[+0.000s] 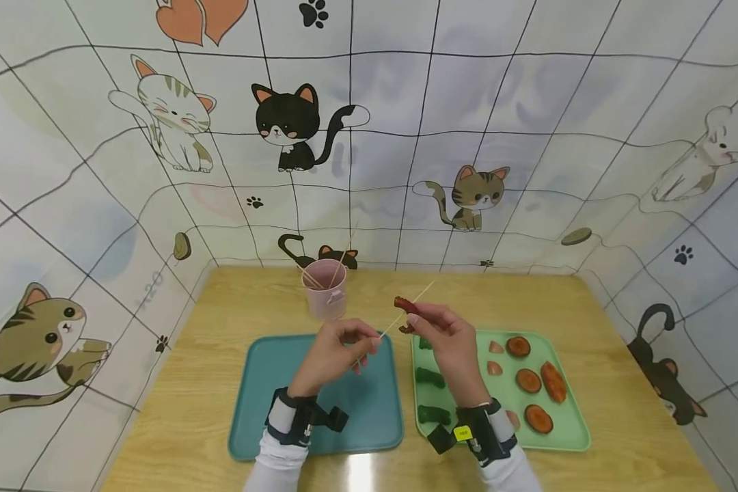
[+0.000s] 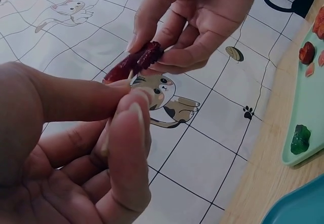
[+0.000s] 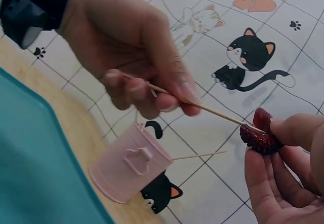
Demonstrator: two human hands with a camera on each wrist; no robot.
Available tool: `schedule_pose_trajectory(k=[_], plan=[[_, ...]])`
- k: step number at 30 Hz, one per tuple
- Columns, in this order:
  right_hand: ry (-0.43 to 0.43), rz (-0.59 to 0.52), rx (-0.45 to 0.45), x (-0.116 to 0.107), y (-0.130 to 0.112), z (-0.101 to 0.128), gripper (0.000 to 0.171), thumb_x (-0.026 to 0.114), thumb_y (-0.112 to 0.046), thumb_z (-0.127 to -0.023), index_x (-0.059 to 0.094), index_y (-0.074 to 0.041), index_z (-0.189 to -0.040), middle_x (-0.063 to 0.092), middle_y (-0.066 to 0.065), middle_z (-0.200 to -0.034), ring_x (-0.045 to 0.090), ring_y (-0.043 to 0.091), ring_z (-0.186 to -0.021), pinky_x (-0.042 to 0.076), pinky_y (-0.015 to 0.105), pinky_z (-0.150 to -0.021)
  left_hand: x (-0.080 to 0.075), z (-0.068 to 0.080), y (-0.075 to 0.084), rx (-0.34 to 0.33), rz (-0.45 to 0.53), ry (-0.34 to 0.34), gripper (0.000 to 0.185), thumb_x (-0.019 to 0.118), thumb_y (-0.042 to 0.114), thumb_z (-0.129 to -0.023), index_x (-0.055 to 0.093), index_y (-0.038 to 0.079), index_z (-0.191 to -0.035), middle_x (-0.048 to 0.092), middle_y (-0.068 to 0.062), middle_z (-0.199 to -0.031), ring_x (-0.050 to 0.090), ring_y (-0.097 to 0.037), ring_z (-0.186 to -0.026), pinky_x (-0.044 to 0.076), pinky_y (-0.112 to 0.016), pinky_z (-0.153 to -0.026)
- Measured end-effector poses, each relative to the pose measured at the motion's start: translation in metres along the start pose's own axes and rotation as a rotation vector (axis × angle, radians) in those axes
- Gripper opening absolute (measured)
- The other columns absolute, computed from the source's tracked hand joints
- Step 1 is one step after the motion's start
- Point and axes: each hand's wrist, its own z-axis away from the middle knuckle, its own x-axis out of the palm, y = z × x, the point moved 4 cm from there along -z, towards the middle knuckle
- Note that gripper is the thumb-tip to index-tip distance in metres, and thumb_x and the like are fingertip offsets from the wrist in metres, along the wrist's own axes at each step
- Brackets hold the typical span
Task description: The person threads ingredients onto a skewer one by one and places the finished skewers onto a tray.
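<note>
My left hand (image 1: 337,352) pinches a thin wooden skewer (image 3: 218,113) between thumb and fingers. The skewer slants up to the right over the teal tray. Just right of it, my right hand (image 1: 454,350) pinches a dark red, glossy, curled piece with a bumpy edge (image 3: 259,140), resembling a tentacle. In the right wrist view the skewer runs into the piece's curl; in the head view its thin end extends past the piece, up and right. Fingers partly hide the piece in the left wrist view, and I cannot tell whether the skewer pierces it.
A teal tray (image 1: 264,396) lies under my left hand. Right of it, a green tray (image 1: 566,437) bears green pieces (image 1: 433,415), round brown slices (image 1: 538,419), small pink pieces and an orange-brown piece (image 1: 553,381). Behind stands a pink bucket (image 1: 326,304) with several skewers, near a cat-patterned backdrop.
</note>
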Motion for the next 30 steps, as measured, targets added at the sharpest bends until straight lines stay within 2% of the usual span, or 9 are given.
schedule_pose_trajectory(k=[6, 12, 19, 25, 30], plan=[[-0.014, -0.003, 0.048, 0.013, 0.015, 0.007, 0.033, 0.079, -0.024, -0.092, 0.072, -0.008, -0.120, 0.075, 0.012, -0.114, 0.076, 0.023, -0.097, 0.059, 0.033, -0.093, -0.001, -0.002, 0.001, -0.022, -0.022, 0.002, 0.010, 0.068, 0.018, -0.100, 0.076, 0.013, -0.102, 0.071, -0.012, -0.086, 0.064, -0.021, -0.064, 0.057, -0.033, -0.055], [-0.030, -0.013, 0.099, 0.026, 0.028, 0.016, 0.029, 0.076, -0.015, -0.093, 0.071, -0.007, -0.121, 0.072, 0.019, -0.120, 0.076, 0.021, -0.096, 0.061, 0.033, -0.088, -0.001, -0.003, -0.004, -0.049, -0.016, 0.009, 0.014, 0.066, 0.015, -0.101, 0.075, 0.005, -0.103, 0.070, -0.022, -0.088, 0.063, -0.020, -0.063, 0.055, -0.030, -0.054], [-0.041, -0.018, 0.110, 0.031, 0.031, 0.021, 0.031, 0.077, -0.016, -0.093, 0.070, -0.006, -0.121, 0.072, 0.017, -0.118, 0.075, 0.018, -0.099, 0.061, 0.032, -0.086, -0.001, -0.002, -0.005, -0.070, -0.008, 0.018, 0.013, 0.067, 0.015, -0.100, 0.074, 0.004, -0.102, 0.069, -0.028, -0.090, 0.062, -0.017, -0.064, 0.054, -0.029, -0.053], [-0.032, -0.016, 0.112, 0.030, 0.034, 0.021, 0.031, 0.076, -0.015, -0.093, 0.070, -0.006, -0.122, 0.072, 0.017, -0.119, 0.075, 0.019, -0.101, 0.061, 0.032, -0.086, 0.000, -0.003, -0.006, -0.075, -0.016, 0.018, 0.013, 0.067, 0.015, -0.100, 0.075, 0.005, -0.102, 0.070, -0.023, -0.088, 0.063, -0.019, -0.064, 0.054, -0.029, -0.054], [-0.010, -0.016, 0.119, 0.030, 0.034, 0.021, 0.028, 0.074, -0.012, -0.095, 0.070, -0.006, -0.122, 0.071, 0.023, -0.120, 0.075, 0.021, -0.100, 0.062, 0.032, -0.085, 0.002, -0.002, -0.006, -0.069, -0.027, 0.027, 0.015, 0.068, 0.016, -0.100, 0.075, 0.004, -0.104, 0.071, -0.011, -0.082, 0.065, -0.029, -0.067, 0.055, -0.030, -0.054]])
